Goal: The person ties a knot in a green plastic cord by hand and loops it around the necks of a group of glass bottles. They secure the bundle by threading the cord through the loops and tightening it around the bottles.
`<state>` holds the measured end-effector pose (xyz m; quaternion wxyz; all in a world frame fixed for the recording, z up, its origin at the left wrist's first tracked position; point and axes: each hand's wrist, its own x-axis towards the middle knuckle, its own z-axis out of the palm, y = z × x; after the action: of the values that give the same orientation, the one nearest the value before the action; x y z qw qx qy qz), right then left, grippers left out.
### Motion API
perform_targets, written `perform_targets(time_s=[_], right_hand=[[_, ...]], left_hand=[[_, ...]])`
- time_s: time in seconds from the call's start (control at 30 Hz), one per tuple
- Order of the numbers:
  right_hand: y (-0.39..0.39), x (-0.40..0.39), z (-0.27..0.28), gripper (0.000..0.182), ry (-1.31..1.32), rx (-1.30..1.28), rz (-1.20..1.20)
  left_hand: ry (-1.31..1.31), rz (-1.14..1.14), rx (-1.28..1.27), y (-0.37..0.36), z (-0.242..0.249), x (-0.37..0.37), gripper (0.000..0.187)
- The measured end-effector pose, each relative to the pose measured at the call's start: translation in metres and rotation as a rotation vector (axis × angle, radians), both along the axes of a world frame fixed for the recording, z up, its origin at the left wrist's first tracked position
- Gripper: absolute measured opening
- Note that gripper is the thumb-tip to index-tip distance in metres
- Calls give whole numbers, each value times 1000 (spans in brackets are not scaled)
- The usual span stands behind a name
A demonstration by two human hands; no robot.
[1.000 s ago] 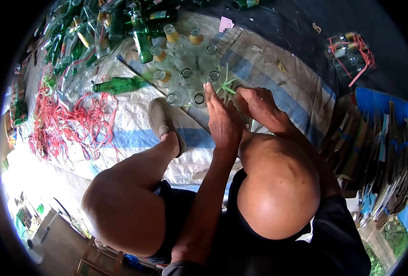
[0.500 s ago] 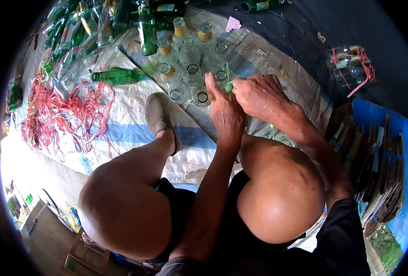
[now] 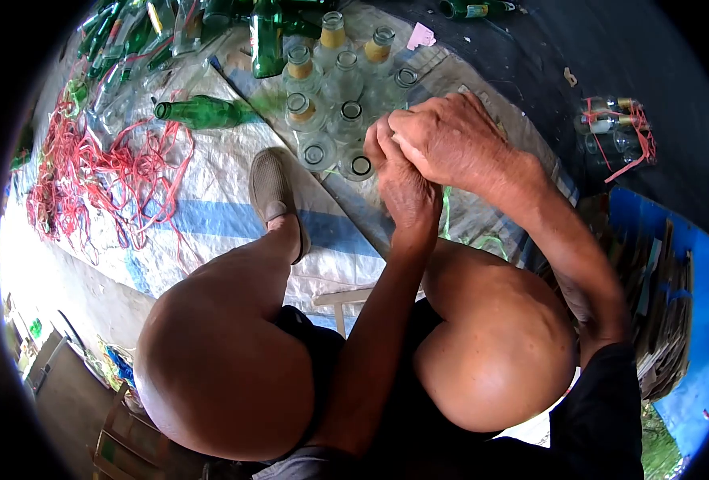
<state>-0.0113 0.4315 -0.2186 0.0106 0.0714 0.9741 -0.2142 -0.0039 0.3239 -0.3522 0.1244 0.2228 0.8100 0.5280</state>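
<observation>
Both hands meet at the right edge of a tight cluster of several clear glass bottles (image 3: 344, 86) standing upright. My left hand (image 3: 406, 190) is closed, its thumb side pressed against the other hand. Over it, my right hand (image 3: 460, 140) is closed too, knuckles up. A thin green plastic string (image 3: 447, 210) trails down from beneath the hands toward my right knee; the part between my fingers is hidden. Some bottles carry yellowish neck labels. The hands cover the bottles on the cluster's near right side.
A green bottle (image 3: 202, 112) lies on its side on the sheet (image 3: 218, 172). Tangled red string (image 3: 102, 188) is heaped at left, below piled green bottles (image 3: 266, 40). My shoe (image 3: 273, 184) stands near the cluster. Tied bottles (image 3: 610, 124) and stacked cardboard (image 3: 662, 312) are at right.
My right hand has come up and over, closing against my left hand, which has shifted slightly right. The green bit seen between the fingers is now hidden. The view has shifted slightly.
</observation>
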Motion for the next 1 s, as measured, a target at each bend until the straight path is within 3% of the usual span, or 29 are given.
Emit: perform_targets(time_s=[0.47, 1.0], right_hand=[[24, -15, -20, 16, -79, 95, -28], [31, 5, -47, 25, -10, -260, -336]], left_hand=[[-46, 57, 18, 2, 16, -3, 51], [-35, 34, 34, 2, 18, -6, 44]])
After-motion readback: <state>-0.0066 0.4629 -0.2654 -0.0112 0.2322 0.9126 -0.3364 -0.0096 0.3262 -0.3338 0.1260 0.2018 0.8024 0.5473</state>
